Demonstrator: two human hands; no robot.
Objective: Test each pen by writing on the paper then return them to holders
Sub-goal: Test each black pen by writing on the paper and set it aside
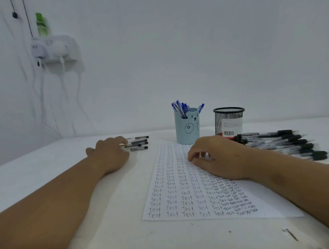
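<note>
A white paper (171, 198) filled with columns of the handwritten word "Test" lies in the middle of the table. My right hand (217, 157) rests on its upper part with fingers loosely curled and nothing in it. My left hand (109, 155) lies to the left of the sheet. Its curled fingertips pinch the near end of a black pen (133, 145) in a small pile of black pens (140, 142). Behind the paper stands a light blue bear holder (186, 129) with several blue pens (181, 108). Beside it stands a black mesh holder (229, 121), which looks empty.
A large heap of black-capped pens (286, 143) lies at the right, behind my right forearm. The white table (47, 168) ends at a white wall. A wall socket with white chargers (55, 50) and hanging cables is at the upper left.
</note>
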